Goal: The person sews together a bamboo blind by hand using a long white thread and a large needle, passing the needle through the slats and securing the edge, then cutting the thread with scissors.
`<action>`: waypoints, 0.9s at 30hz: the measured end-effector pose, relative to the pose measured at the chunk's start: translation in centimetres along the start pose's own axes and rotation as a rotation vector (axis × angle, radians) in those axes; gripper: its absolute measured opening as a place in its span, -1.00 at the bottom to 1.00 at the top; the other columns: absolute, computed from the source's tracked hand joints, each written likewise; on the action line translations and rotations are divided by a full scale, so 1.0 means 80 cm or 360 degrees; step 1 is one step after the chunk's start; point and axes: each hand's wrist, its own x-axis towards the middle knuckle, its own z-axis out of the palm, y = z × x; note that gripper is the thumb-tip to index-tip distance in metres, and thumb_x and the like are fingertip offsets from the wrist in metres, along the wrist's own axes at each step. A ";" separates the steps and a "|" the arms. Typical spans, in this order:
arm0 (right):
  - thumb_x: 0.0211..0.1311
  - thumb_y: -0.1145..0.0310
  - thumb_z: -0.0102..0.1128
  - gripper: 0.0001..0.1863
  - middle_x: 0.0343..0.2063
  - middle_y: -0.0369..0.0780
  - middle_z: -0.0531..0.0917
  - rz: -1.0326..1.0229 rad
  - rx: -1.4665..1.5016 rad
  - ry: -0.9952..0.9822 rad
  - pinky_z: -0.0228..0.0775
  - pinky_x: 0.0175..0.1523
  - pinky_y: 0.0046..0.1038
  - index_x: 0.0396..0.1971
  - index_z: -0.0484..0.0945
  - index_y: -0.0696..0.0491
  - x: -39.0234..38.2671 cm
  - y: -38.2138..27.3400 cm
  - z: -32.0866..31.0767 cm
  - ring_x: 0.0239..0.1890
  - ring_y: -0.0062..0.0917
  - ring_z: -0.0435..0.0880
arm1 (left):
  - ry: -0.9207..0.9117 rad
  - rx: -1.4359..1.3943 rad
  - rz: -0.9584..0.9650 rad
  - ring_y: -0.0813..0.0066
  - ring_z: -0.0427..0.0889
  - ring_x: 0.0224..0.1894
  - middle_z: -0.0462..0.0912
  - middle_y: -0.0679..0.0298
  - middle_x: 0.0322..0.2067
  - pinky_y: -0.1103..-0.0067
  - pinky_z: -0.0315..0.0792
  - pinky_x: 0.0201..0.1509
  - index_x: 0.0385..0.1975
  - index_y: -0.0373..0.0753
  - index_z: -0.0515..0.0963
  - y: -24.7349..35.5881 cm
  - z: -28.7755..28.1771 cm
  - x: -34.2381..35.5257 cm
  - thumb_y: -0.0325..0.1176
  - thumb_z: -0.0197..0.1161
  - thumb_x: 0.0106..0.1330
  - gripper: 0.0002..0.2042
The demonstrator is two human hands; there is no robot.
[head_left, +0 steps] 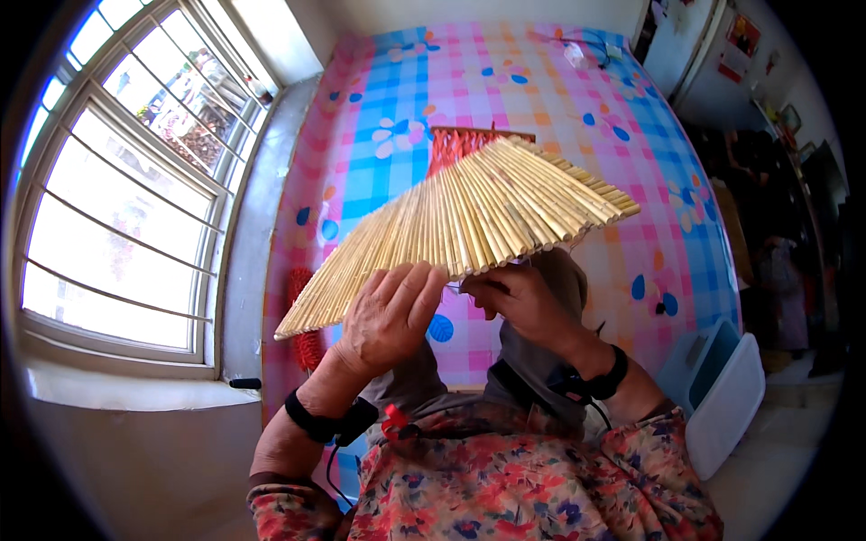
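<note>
A fan-shaped mat of pale yellow stalks (487,203), laid side by side, spreads in front of me over my lap. My left hand (392,311) grips its near edge, fingers lying over the stalk ends and the thumb hidden. Just right of it my right hand (519,302) is closed, its fingertips pinched close under the same edge. A thin dark line shows between the hands; I cannot tell whether it is thread or a tool. Beyond the mat's far edge lie red strands (448,151) beside a narrow brown wooden bar (514,136).
Under me spreads a pink and blue checked cover (397,90). A red bundle (308,347) lies at the mat's left end. A barred window (117,225) and its sill are on the left. A pale blue lidded bin (722,397) stands at the right. Small items lie far right.
</note>
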 end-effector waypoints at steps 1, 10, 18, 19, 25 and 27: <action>0.27 0.40 0.11 -0.82 -0.51 -0.28 0.56 -0.0034 -0.0015 -0.0017 0.36 -0.44 -0.60 -0.26 0.55 0.21 0.005 -0.021 -0.005 -0.52 -0.68 0.51 | 0.0038 0.0036 -0.0006 0.23 0.55 -0.18 0.51 0.10 -0.20 0.41 0.43 -0.19 -0.03 -0.42 0.38 -0.006 -0.009 0.008 -0.49 0.16 0.08 -0.60; 0.26 0.44 0.10 -0.83 -0.47 -0.21 0.57 -0.0615 -0.0277 0.0209 0.39 -0.38 -0.58 -0.19 0.50 0.17 0.036 -0.116 -0.014 -0.51 -0.63 0.55 | 0.0106 -0.0098 -0.0307 0.10 0.57 -0.24 0.57 0.10 -0.28 0.33 0.44 -0.17 -0.11 -0.30 0.43 -0.027 -0.127 0.099 -0.50 0.16 0.10 -0.69; 0.18 0.54 0.16 -0.85 -0.41 -0.09 0.60 -0.1074 -0.0626 0.0468 0.44 -0.23 -0.43 -0.24 0.53 0.14 0.034 -0.158 0.006 -0.32 -0.30 0.64 | 0.0318 -0.0542 -0.1066 0.20 0.62 -0.19 0.60 0.08 -0.26 0.46 0.47 -0.10 -0.09 -0.30 0.47 -0.019 -0.140 0.075 -0.43 0.25 0.14 -0.68; 0.18 0.54 0.16 -0.85 -0.41 -0.09 0.60 -0.1076 -0.0631 0.0448 0.44 -0.23 -0.43 -0.24 0.53 0.14 0.037 -0.158 0.011 -0.32 -0.30 0.64 | 0.0344 -0.0715 -0.1131 0.40 0.59 -0.18 0.60 0.18 -0.23 0.54 0.46 -0.10 -0.04 -0.33 0.46 -0.020 -0.134 0.066 -0.48 0.26 0.12 -0.64; 0.18 0.50 0.16 -0.85 -0.36 -0.10 0.61 -0.1092 -0.0843 0.0339 0.46 -0.24 -0.34 -0.22 0.54 0.11 0.049 -0.135 0.037 -0.27 -0.22 0.63 | 0.0434 -0.1016 -0.1393 0.54 0.56 -0.18 0.59 0.22 -0.23 0.60 0.44 -0.07 -0.01 -0.35 0.46 -0.008 -0.102 0.022 -0.53 0.28 0.09 -0.60; 0.17 0.53 0.18 -0.84 -0.40 -0.14 0.60 -0.1130 -0.0869 0.0305 0.44 -0.29 -0.47 -0.22 0.55 0.13 0.056 -0.128 0.046 -0.39 -0.35 0.63 | 0.0397 -0.0966 -0.1423 0.48 0.58 -0.18 0.59 0.16 -0.25 0.56 0.44 -0.06 -0.03 -0.30 0.47 -0.005 -0.102 0.009 -0.51 0.27 0.10 -0.62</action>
